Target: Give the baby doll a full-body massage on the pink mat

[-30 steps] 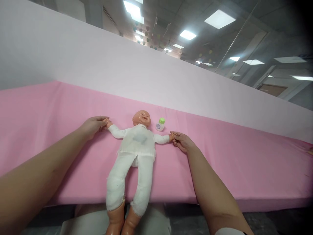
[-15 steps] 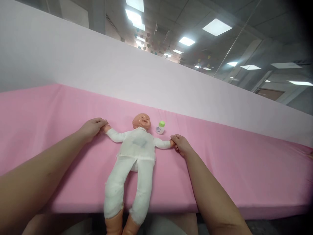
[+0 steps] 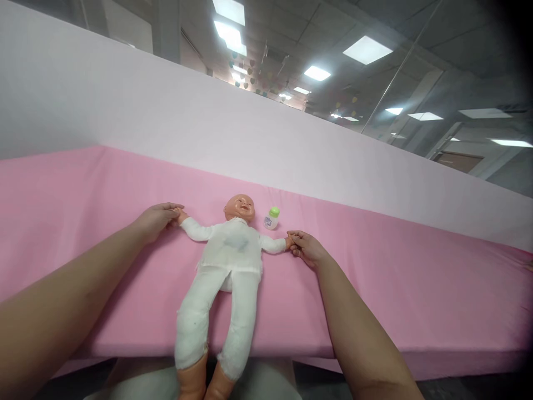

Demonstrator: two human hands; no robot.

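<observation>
A baby doll (image 3: pixel 231 250) with a white cloth body lies on its back on a pink-covered table (image 3: pixel 375 278). Its arms are stretched out to both sides, and its feet hang over the near edge. On the left, my left hand (image 3: pixel 160 219) grips one of the doll's hands between thumb and fingers. My right hand (image 3: pixel 307 247) pinches the doll's other hand on the right. Beside the doll's head stands a small clear bottle (image 3: pixel 271 219) with a green cap and a printed label.
Behind the table runs a low white wall (image 3: pixel 208 128) with glass above it. Ceiling lights (image 3: pixel 367 50) show through the glass. My legs (image 3: pixel 266 380) are below the table's near edge. Something partly cut off sits at the far right edge.
Both hands keep hold of the doll's hands, with the fingers slightly shifted. The view has moved a little; the doll and bottle lie where they were.
</observation>
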